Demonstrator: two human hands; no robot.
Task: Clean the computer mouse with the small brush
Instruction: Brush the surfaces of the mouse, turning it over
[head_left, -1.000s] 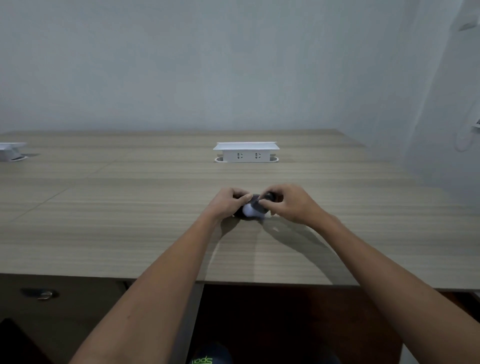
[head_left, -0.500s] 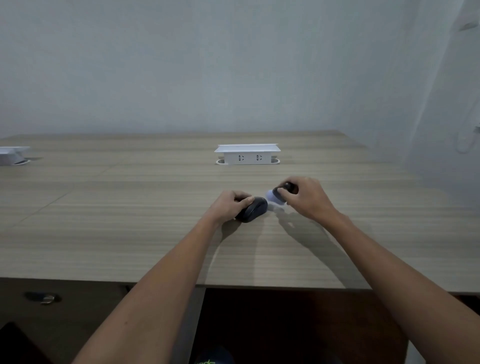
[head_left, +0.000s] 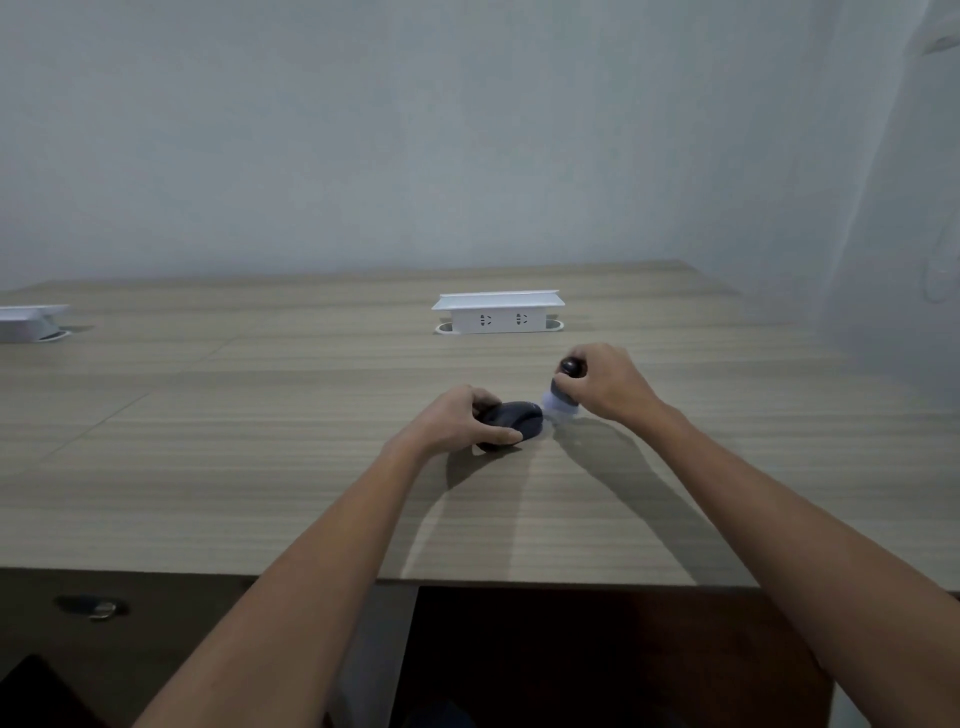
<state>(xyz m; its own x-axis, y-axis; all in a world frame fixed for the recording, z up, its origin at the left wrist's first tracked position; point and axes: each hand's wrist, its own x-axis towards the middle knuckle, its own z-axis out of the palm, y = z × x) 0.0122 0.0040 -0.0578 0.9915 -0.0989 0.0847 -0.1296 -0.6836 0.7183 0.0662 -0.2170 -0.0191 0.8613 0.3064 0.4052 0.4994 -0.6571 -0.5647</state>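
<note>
left hand (head_left: 451, 422): clamping mouse (head_left: 511, 420), mid-frame
right hand (head_left: 608, 382): gripping brush (head_left: 562, 393), bristles at mouse's right edge
tip: keeping strokes light, mouse pinned

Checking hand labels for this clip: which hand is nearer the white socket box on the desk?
Right. The right hand holds the brush just in front of the socket box; the left hand grips the mouse farther back.

Mouse (head_left: 511, 422) on table (head_left: 208, 467), brush (head_left: 558, 397) just right, socket box (head_left: 497, 312) behind.

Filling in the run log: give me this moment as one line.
left hand: holds mouse on desk | right hand: grips small brush | bristles at mouse's far end
</note>
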